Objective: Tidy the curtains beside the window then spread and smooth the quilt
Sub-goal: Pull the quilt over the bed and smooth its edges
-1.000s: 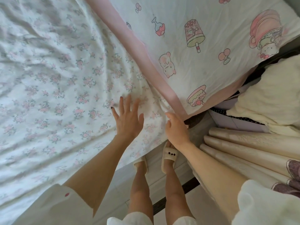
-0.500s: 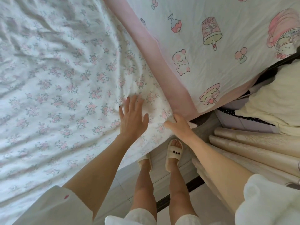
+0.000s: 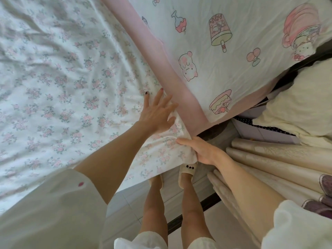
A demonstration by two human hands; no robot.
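A white quilt [image 3: 59,83] with small pink flowers covers the left of the bed and hangs over its near edge. My left hand [image 3: 156,112] lies flat on it with fingers spread, close to its right border. My right hand [image 3: 201,150] holds the quilt's hanging corner at the bed's edge, thumb on top and fingers hidden under the cloth. Beyond lies a white sheet [image 3: 233,33] with cartoon prints and a pink border. Cream curtains [image 3: 280,164] hang in folds at the right.
A pale yellow bundle of cloth [image 3: 301,105] sits at the right above the curtains. My legs and cream slippers [image 3: 187,174] stand on the tiled floor [image 3: 215,229] right against the bed's edge. A dark strip crosses the floor.
My left hand has slid to the right across the quilt toward the pink border. My right hand has moved down along the corner and now holds the hanging cloth.
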